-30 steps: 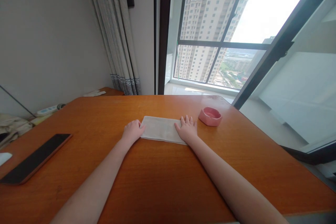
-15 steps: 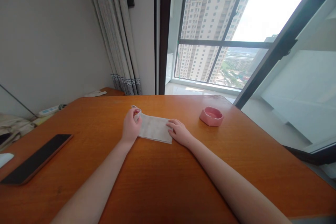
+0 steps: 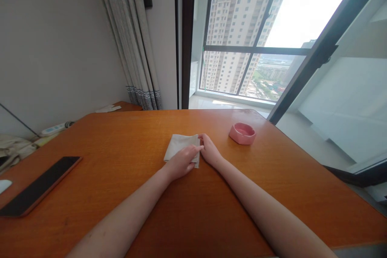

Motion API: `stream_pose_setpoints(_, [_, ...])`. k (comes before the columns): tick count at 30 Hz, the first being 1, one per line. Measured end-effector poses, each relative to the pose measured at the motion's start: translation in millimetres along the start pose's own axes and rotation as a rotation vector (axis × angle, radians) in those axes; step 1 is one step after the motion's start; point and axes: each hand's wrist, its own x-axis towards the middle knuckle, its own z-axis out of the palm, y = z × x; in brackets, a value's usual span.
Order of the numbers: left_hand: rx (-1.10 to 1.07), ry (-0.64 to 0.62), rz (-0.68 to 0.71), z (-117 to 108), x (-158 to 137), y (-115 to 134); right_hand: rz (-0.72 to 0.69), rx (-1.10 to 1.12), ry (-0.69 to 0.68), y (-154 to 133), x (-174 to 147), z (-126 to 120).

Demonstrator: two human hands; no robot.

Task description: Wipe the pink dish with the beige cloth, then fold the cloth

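A pale grey-white cloth (image 3: 179, 142), folded into a small squarish pad, lies on the wooden table in front of me. My left hand (image 3: 182, 162) reaches across its front right part, with fingers closed on the cloth's right edge. At that same edge my right hand (image 3: 209, 150) has its fingers curled in, pinching the far right corner. The two hands nearly meet there, and some fingertips are hidden behind my left hand.
A pink angular bowl (image 3: 242, 133) stands to the right of the cloth on the wooden table (image 3: 121, 137). On the left lies a dark flat tablet-like slab (image 3: 42, 185), with part of a white object (image 3: 4, 186) beside it. A power strip (image 3: 54, 129) is beyond the left edge.
My left hand has brought the cloth's left end over to the right, folding it about in half. My right hand has stayed at the right edge, its fingers now more curled.
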Motion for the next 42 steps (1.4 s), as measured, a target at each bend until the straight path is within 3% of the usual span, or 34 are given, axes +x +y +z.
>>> stream_pose_setpoints(2, [0.008, -0.011, 0.018, -6.4, -1.8, 4.4, -0.017, -0.030, 0.073, -0.9, -0.2, -2.2])
stream_pose_setpoints(5, [0.049, 0.136, -0.061, -16.7, -5.5, -0.9, -0.105, -0.096, 0.093, -10.4, -3.0, -9.4])
stream_pose_setpoints(10, [-0.122, 0.485, -0.442, -21.1, -12.6, -40.8, -0.310, -0.216, -0.293, -39.5, -12.9, -16.0])
stream_pose_setpoints(13, [-0.249, 0.553, -0.542, -17.8, -12.7, -57.5, -0.234, -0.349, -0.365, -50.6, -17.3, -15.3])
stream_pose_setpoints(18, [-0.247, 0.419, -0.490, -15.1, -10.7, -56.5, -0.001, -0.609, -0.395, -41.2, -29.2, -38.7])
stream_pose_setpoints(22, [-0.146, 0.258, -0.434, -14.9, -10.9, -51.7, 0.126, -0.590, -0.493, -1.2, -49.0, -93.9])
stream_pose_setpoints(27, [-0.060, 0.176, -0.423, -13.6, -9.5, -50.8, 0.375, -0.543, -0.619, 74.1, -72.3, -174.6])
stream_pose_setpoints(29, [-0.034, 0.164, -0.423, -13.2, -8.5, -50.2, 0.433, -0.548, -0.636, 91.5, -75.9, -195.2])
stream_pose_setpoints(31, [-0.014, 0.152, -0.425, -12.8, -7.8, -49.1, 0.424, -0.564, -0.636, 90.6, -74.1, -203.5])
stream_pose_setpoints(35, [-0.005, 0.133, -0.431, -13.1, -8.4, -46.9, 0.193, -0.643, -0.481, 38.8, -58.1, -178.0])
stream_pose_setpoints(39, [-0.013, 0.097, -0.393, -14.4, -10.1, -44.7, -0.111, -0.304, -0.353, -22.4, -37.7, -104.7])
stream_pose_setpoints(42, [-0.001, 0.051, -0.335, -12.7, -10.0, -41.0, -0.233, -0.135, -0.258, -43.1, -24.6, -41.2])
